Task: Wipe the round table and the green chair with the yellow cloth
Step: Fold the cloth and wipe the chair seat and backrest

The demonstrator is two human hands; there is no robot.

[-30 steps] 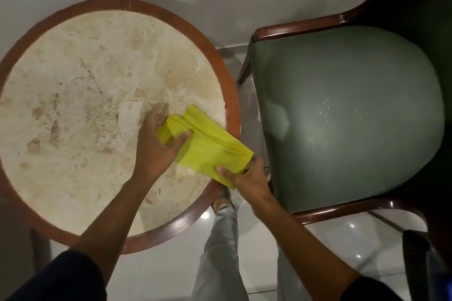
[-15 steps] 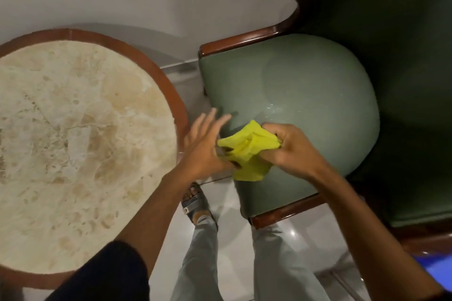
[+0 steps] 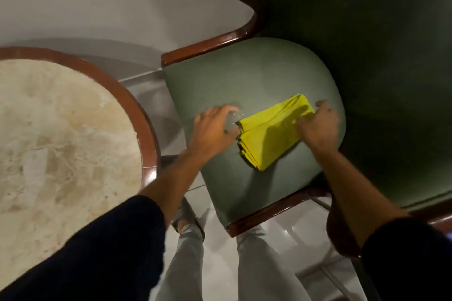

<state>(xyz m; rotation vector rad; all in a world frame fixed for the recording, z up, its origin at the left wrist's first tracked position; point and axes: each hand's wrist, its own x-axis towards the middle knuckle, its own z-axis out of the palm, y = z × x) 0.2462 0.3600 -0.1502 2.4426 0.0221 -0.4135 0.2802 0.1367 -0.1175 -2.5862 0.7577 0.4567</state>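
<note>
Folded yellow cloth [image 3: 271,133] now off round marble table [image 3: 61,134], flat on green padded chair seat [image 3: 244,76]; right hand [image 3: 318,127] pressing cloth; left hand [image 3: 212,127] spread beside; chair wiping starts.

Bare green seat [image 3: 247,80] left of the cloth [image 3: 271,134]; backrest [image 3: 367,32] seemingly close on the right.

Yellow cloth [image 3: 269,134] (folded) on green chair [image 3: 220,80]

head view, steep downward look

close above the green chair [image 3: 256,76] seat; the round desk [image 3: 61,129] cut off at left.
</note>
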